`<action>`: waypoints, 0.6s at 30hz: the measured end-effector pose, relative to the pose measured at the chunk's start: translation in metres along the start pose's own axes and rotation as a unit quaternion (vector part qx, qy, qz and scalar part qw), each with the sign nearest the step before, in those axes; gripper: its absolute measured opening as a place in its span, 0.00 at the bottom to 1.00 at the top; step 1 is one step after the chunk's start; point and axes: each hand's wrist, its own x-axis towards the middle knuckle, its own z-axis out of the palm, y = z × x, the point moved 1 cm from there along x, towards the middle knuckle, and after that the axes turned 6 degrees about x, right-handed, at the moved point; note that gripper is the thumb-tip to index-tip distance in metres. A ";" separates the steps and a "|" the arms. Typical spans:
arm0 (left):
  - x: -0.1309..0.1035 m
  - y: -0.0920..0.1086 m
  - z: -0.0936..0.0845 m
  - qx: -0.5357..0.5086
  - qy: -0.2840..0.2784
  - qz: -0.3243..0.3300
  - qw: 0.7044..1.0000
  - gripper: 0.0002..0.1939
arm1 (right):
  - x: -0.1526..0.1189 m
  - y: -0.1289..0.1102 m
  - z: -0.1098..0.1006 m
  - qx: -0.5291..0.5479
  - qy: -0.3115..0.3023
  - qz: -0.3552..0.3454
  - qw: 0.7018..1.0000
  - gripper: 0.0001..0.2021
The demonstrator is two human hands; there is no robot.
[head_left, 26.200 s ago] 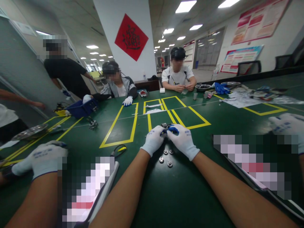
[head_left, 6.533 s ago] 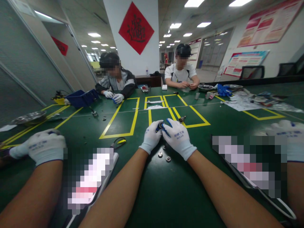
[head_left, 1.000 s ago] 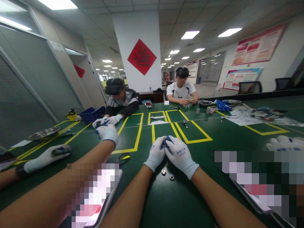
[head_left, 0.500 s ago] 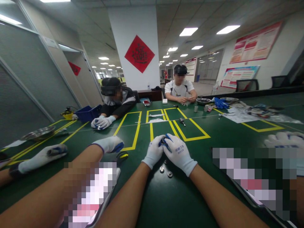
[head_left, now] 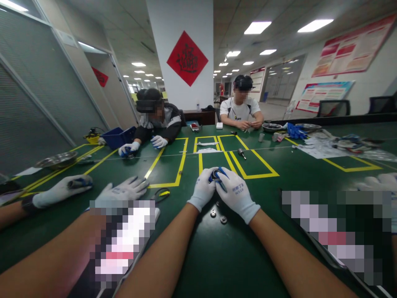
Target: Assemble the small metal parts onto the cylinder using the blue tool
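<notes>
Both of my hands wear white gloves with blue palms and meet over the table in front of me. Between them is a dark ring-shaped metal part (head_left: 214, 175), mostly covered by the fingers. My left hand (head_left: 202, 189) is closed around its left side. From the right, my right hand (head_left: 235, 192) curls its fingers over the same part. Just below my hands on the green table lie small round metal pieces with centre holes, one at the left (head_left: 213, 213) and one at the right (head_left: 223, 219). A third small piece (head_left: 217, 203) is partly hidden by the right glove.
Co-workers' gloved hands (head_left: 120, 193) reach in at the left, one gripping a grey cylinder (head_left: 76, 182). Phone-like slabs (head_left: 124, 244) flank my arms. Ahead, yellow tape (head_left: 182, 165) marks the table (head_left: 198, 265), and a metal shaft part (head_left: 242, 154) lies there. Two people sit opposite.
My hands stay closed on the ring-shaped part, shifting only slightly. The co-worker's hand at left has spread flat and moved left. The person opposite at left has drawn their hands apart.
</notes>
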 end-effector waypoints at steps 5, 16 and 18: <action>-0.001 -0.002 0.002 0.011 -0.003 0.005 1.000 0.21 | -0.002 0.005 0.003 0.036 0.028 0.032 0.998 0.22; 0.000 -0.002 0.001 0.072 -0.029 0.014 0.997 0.27 | -0.004 0.021 0.013 0.035 0.051 0.122 0.991 0.20; 0.002 -0.011 -0.007 0.123 0.016 -0.028 0.992 0.28 | -0.005 0.030 0.013 0.025 0.072 0.149 0.986 0.23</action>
